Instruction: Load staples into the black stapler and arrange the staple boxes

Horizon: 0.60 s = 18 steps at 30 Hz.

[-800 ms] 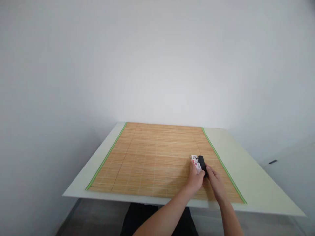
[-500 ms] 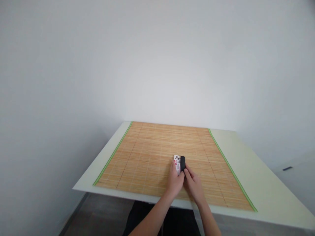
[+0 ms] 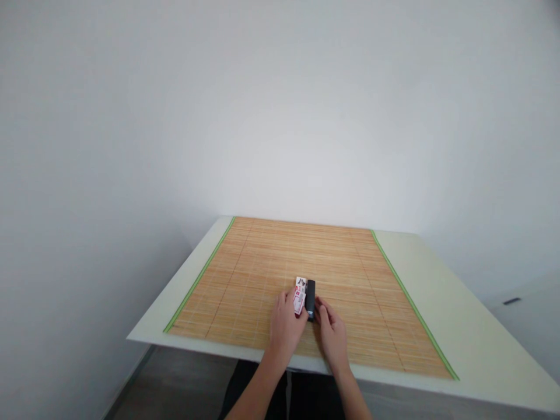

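Bamboo mat (image 3: pixel 262 268) is best used as a flat base, the white-and-red box (image 3: pixel 300 296) clasped by the left hand (image 3: pixel 284 328) being pressed flush against the black case (image 3: pixel 310 297) pinched by the right hand (image 3: pixel 331 335).

No writing can be read here. The box (image 3: pixel 300 295) on the mat (image 3: pixel 262 262) carries red and dark print on white, but it is too small and blurred to make out any word, brand or number. The black block (image 3: pixel 310 298) touching its right side shows no mark that can be read
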Motion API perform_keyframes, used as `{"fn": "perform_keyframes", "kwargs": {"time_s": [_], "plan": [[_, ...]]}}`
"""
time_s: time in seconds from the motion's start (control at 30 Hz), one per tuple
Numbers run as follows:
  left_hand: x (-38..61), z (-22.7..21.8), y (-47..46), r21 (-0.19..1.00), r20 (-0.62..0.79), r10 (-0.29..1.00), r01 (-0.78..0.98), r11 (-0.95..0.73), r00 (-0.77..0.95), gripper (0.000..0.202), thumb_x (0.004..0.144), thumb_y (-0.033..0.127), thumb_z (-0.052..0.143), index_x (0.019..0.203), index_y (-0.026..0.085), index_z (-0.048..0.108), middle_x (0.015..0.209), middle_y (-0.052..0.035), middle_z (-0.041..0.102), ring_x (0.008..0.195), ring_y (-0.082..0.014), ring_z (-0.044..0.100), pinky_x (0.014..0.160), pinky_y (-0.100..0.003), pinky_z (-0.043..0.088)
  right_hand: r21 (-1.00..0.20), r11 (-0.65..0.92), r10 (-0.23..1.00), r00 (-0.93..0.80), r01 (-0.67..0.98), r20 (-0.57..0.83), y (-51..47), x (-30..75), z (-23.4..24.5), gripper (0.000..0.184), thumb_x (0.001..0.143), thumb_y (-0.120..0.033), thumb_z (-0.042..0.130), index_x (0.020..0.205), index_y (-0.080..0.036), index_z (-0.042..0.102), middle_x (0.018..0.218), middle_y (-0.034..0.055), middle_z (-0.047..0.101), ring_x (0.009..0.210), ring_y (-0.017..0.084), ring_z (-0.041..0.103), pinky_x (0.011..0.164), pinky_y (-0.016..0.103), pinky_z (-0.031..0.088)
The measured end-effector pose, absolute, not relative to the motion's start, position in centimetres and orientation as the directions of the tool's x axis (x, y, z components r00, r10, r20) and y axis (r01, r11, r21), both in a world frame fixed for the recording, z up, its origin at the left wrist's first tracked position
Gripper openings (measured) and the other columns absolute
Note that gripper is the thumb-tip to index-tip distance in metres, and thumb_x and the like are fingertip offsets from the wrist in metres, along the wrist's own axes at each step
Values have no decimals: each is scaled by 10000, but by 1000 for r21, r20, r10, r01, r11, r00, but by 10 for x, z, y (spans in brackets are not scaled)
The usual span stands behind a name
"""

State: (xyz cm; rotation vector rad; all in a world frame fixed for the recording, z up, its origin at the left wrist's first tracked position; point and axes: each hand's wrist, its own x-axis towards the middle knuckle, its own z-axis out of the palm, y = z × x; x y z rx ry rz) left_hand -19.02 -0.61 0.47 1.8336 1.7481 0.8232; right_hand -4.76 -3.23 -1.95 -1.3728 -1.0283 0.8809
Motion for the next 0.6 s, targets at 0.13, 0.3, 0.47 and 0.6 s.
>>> {"fn": "perform_keyframes", "kwargs": {"time_s": [0.13, 0.3, 0.47, 0.6], "plan": [[-196, 14, -1, 638, 30, 999, 769, -40, 28, 456, 856, 296, 670, 1309, 271, 620, 1213, -75, 627, 1126, -251, 588, 945, -315, 438, -994, -14, 934, 357, 106, 25, -31, -48, -32, 582, 927, -634, 551, 1267, -199, 736, 1325, 117, 708, 1258, 310, 648, 1086, 476, 516], [-199, 17, -1, 566, 50, 997, 822, -70, 51, 370, 846, 268, 663, 1215, 252, 656, 1152, -89, 633, 1092, -273, 591, 918, -344, 433, -992, -12, 948, 318, 126, 29, -32, -46, -29, 567, 952, -623, 516, 1301, -222, 715, 1347, 102, 697, 1269, 305, 641, 1083, 469, 520], [-210, 11, -4, 593, 132, 991, 799, -101, 27, 340, 889, 296, 629, 1226, 266, 662, 1116, -72, 636, 1056, -258, 602, 909, -339, 448, -988, 8, 955, 290, 152, 52, -35, -45, -22, 561, 943, -630, 521, 1301, -248, 721, 1319, 89, 713, 1267, 311, 641, 1086, 477, 523], [-235, 7, 23, 588, 189, 982, 804, -90, -28, 325, 905, 311, 633, 1223, 261, 676, 1093, -60, 643, 1042, -235, 597, 906, -319, 450, -991, -2, 948, 315, 136, 41, -33, -44, -36, 539, 957, -613, 506, 1304, -256, 712, 1339, 90, 703, 1262, 296, 647, 1089, 478, 517]]}}
